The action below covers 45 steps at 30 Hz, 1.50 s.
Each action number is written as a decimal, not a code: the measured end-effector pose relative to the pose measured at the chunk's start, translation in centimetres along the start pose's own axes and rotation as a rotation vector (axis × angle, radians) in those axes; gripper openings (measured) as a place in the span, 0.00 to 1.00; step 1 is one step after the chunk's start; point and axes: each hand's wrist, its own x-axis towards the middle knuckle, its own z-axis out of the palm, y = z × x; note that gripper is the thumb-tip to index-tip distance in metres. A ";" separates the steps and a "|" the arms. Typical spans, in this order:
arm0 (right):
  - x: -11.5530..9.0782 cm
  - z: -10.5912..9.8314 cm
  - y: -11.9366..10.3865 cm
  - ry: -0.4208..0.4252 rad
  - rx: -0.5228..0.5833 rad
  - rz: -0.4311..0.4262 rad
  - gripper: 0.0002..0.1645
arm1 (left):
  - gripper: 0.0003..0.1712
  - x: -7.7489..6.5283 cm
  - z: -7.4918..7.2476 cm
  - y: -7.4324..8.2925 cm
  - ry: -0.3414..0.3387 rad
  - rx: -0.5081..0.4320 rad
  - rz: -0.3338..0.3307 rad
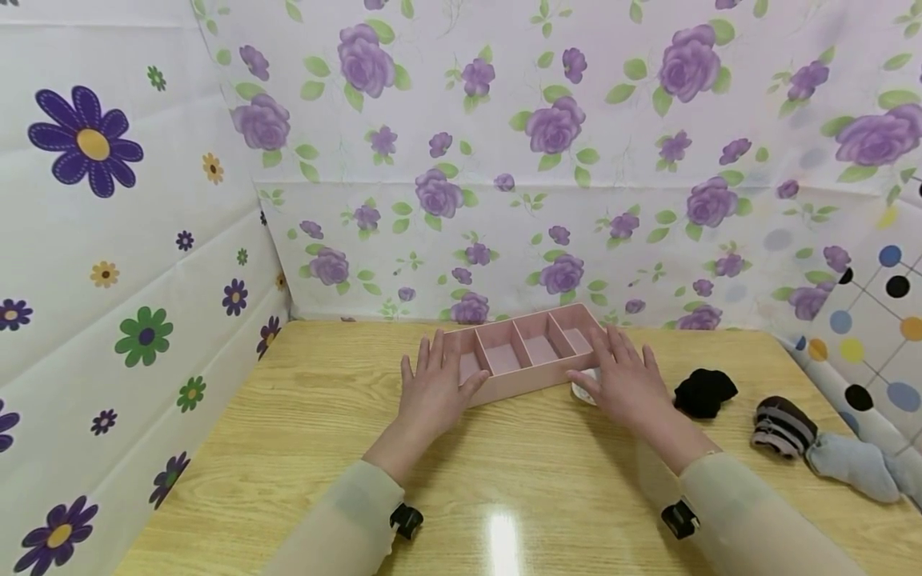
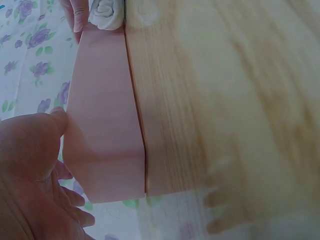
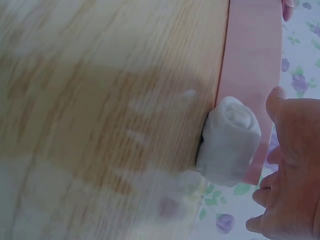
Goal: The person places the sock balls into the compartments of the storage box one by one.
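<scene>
A pink divided box (image 1: 526,379) stands at an angle toward the back of the table, its several compartments bare inside. My left hand (image 1: 434,390) is at the box's left end, fingers spread and thumb by the front rim. At the other end is my right hand (image 1: 631,386), its fingers extended along the box and its thumb over the front edge. A rolled white sock (image 3: 231,142) lies against the front wall near that thumb; in the head view the right hand partly covers it.
Right of the right hand lie a crumpled black sock (image 1: 704,393), a rolled striped sock (image 1: 783,427) and a light blue sock (image 1: 853,466). A flowered cloth wall (image 1: 504,224) rises behind the wooden table (image 1: 324,432), with more patterned cloth on both sides.
</scene>
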 end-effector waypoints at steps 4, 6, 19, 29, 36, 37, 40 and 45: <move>0.0 0.2 0.1 -0.002 -0.003 -0.004 0.56 | 0.54 0.0 0.0 0.0 -0.009 0.005 -0.006; -0.1 0.4 0.3 -0.003 -0.004 -0.008 0.56 | 0.54 0.0 0.0 0.0 -0.015 -0.004 -0.011; -1.3 0.6 0.1 0.019 -0.017 -0.049 0.57 | 0.56 -0.2 0.1 -0.4 -0.026 -0.088 -0.023; -2.3 0.4 -0.2 0.000 0.022 -0.063 0.56 | 0.56 -0.3 0.0 -0.9 -0.003 -0.081 0.010; -3.3 0.1 -1.0 0.031 0.027 -0.091 0.55 | 0.55 -0.4 -0.4 -0.9 -0.007 -0.103 0.015; -3.4 0.1 -1.1 0.035 0.028 -0.093 0.55 | 0.55 -0.4 -0.3 -1.0 -0.006 -0.104 0.015; -3.8 0.2 -1.3 0.038 0.026 -0.097 0.55 | 0.55 -0.4 -0.2 -1.0 0.003 -0.106 0.017; -4.3 0.5 -1.5 0.034 0.017 -0.105 0.55 | 0.55 -0.3 0.0 -1.2 0.012 -0.107 0.011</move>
